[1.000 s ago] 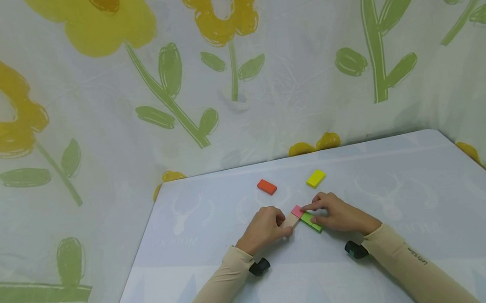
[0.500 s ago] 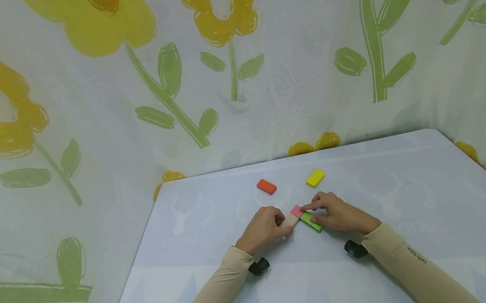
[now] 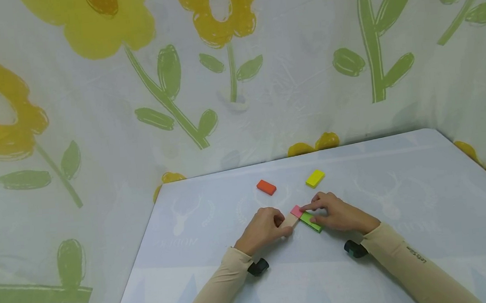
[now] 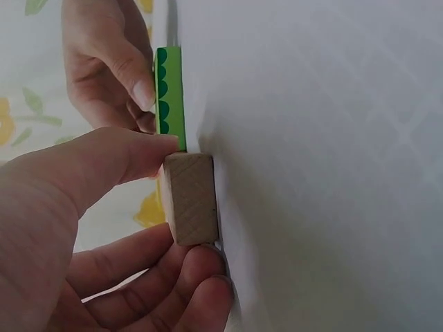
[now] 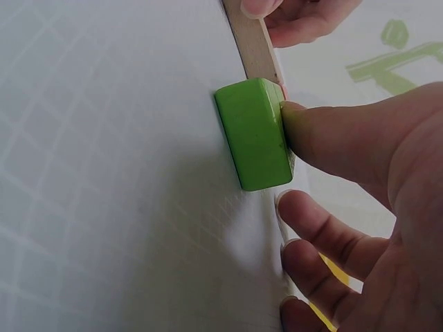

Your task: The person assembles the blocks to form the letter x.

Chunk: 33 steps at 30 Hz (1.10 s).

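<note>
My left hand (image 3: 264, 228) pinches a bare wooden block (image 4: 190, 197) between thumb and fingers, low at the table surface. In the head view a pink piece (image 3: 296, 211) sits at the far end of this wooden block. A green block (image 3: 310, 222), with dark green scallops on one side in the left wrist view, meets the pink end at an angle, forming a corner. My right hand (image 3: 340, 214) holds the green block (image 5: 255, 135) with its thumb on it and its index fingertip at the pink piece. Its other fingers curl beside the block in the right wrist view.
Beyond the hands, an orange block (image 3: 266, 187) lies at the back left and a yellow block (image 3: 315, 178) at the back right. The pale printed table (image 3: 213, 206) ends at a flower-patterned curtain (image 3: 296, 71).
</note>
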{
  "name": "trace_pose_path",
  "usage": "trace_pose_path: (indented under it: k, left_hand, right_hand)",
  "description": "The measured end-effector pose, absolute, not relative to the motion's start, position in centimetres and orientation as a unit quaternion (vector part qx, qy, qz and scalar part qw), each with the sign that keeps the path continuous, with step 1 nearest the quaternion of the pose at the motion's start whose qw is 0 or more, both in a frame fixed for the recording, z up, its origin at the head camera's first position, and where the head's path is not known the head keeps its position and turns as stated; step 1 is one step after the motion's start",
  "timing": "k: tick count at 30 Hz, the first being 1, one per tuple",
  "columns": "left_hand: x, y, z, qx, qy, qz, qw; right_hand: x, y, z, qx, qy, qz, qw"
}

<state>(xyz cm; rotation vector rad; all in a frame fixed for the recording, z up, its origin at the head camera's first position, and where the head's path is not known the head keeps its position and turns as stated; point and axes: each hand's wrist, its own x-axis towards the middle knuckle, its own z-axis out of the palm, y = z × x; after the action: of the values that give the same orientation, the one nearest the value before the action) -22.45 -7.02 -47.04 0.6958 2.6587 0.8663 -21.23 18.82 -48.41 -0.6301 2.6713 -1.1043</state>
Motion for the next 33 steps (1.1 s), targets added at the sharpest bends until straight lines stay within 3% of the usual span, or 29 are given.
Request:
trace_pose_path:
  k: [33]
  left_hand:
    - [-23.3,-9.3,-46.8,0.26,0.908,0.307,0.119]
  right_hand:
    - [-21.2,18.9,-48.4,-0.217,0.901,-0.364,0.087]
